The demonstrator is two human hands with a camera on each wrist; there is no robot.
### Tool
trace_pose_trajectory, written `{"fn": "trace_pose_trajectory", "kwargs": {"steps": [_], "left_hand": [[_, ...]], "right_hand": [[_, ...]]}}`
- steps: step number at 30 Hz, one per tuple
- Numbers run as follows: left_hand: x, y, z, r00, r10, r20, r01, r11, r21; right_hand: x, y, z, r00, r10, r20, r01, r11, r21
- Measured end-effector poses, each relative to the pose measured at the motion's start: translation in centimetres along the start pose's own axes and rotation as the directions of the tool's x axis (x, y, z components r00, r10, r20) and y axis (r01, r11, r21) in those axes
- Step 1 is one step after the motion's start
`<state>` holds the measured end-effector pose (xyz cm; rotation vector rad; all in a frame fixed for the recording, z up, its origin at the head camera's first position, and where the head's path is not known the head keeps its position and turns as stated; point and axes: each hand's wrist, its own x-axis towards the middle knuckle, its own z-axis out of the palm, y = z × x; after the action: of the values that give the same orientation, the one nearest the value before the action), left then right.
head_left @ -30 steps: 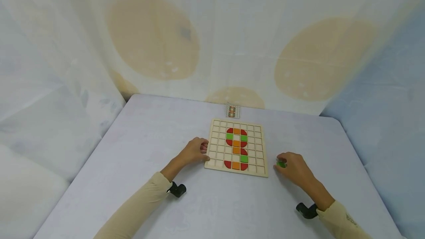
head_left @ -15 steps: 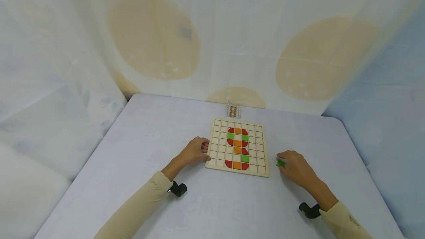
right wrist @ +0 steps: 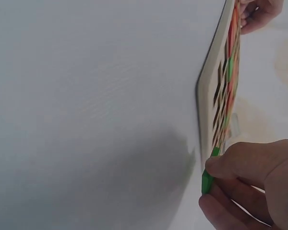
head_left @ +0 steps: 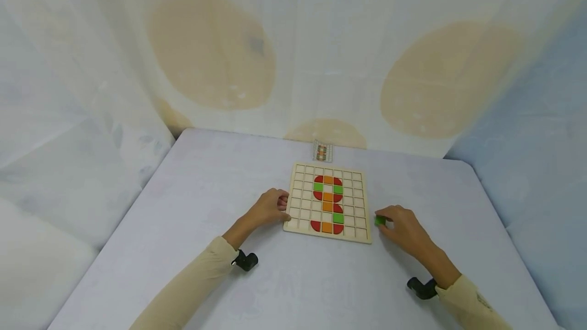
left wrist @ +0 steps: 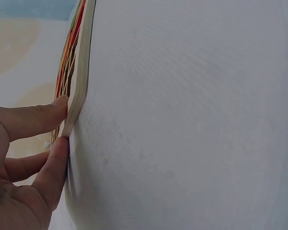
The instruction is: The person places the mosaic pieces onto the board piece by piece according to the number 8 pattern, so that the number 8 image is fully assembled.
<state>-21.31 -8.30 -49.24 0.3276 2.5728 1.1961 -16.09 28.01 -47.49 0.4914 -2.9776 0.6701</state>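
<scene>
In the head view a wooden grid board (head_left: pixel 304 213) lies on the table, bearing red quarter-round, orange square and green square tiles in a figure with a closed loop above an open curve. My left hand (head_left: pixel 266 209) holds the board's left edge; the left wrist view shows the thumb (left wrist: pixel 38 116) over the rim and a finger against its side. To the right of the board, my right hand (head_left: pixel 405 227) pinches a green square tile (head_left: pixel 380 220) between thumb and fingers. Seen from the right wrist, the tile (right wrist: pixel 207 182) is edge-on, close to the board's side.
A small pattern card (head_left: pixel 323 151) with a printed grid and coloured figure stands behind the board, near the table's back edge. Pale curtains (head_left: pixel 321 65) with tan spots enclose the table (head_left: pixel 220 167) at the back and sides. Black wrist cameras (head_left: pixel 247 261) sit under both wrists.
My right hand has carried the green tile slightly left, nearer to the board's right edge. The tile has turned and shows more of its face. My left hand keeps its hold.
</scene>
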Motion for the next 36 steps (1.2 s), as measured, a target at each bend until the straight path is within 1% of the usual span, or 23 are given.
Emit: {"fn": "trace_pose_trajectory", "kwargs": {"steps": [7,12,16,19,23,26,31,36], "left_hand": [[0.1,-0.4,0.3,1.0,0.0,0.0,0.0,1.0,-0.001],[0.0,-0.4,0.2,1.0,-0.003,-0.002,0.003,1.0,0.004],[-0.1,-0.2,0.0,1.0,-0.01,-0.007,0.01,1.0,-0.005],[-0.1,-0.2,-0.1,1.0,-0.011,-0.009,0.011,1.0,-0.008],[0.1,-0.4,-0.1,1.0,-0.006,-0.006,0.006,1.0,-0.005],[0.2,-0.5,0.0,1.0,-0.009,-0.004,0.009,1.0,-0.012],[0.2,-0.4,0.1,1.0,-0.013,-0.001,0.013,1.0,-0.009],[0.1,-0.3,0.1,1.0,-0.011,0.0,0.011,1.0,-0.015]], "right_hand": [[1.1,-2.3,0.8,1.0,-0.018,0.023,0.017,0.998,0.053],[1.9,-4.5,2.0,0.996,-0.034,0.077,0.03,0.998,0.06],[2.7,-6.3,2.9,0.991,-0.093,0.096,0.086,0.994,0.074],[3.4,-7.3,3.4,0.986,-0.145,0.082,0.139,0.987,0.078],[4.3,-8.4,4.1,0.972,-0.226,0.064,0.221,0.973,0.07],[4.9,-9.1,4.5,0.963,-0.262,0.065,0.257,0.964,0.075],[5.8,-10.0,5.0,0.963,-0.251,0.101,0.245,0.967,0.068],[6.3,-10.5,5.4,0.965,-0.232,0.125,0.227,0.972,0.054]]}}
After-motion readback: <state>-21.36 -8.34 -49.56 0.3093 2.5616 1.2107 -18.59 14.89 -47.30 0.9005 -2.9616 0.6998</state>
